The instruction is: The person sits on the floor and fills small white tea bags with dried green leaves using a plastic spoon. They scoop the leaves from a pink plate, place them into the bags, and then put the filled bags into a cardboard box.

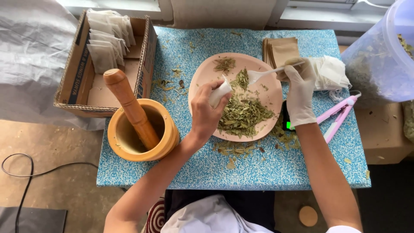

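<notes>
Hands working over a pink plate (202, 80) of dried leaves (243, 114) on the blue worktop (258, 168). Left hand (207, 110) is pinching a small white bag (220, 92) above the plate, fingers closed around it. Gloved right hand (299, 88) is gripping a white spoon (258, 75), its bowl hovering just beside the bag. Mortar (166, 140) with pestle (129, 103) is standing to the left, near a box (69, 82) of filled bags.
</notes>
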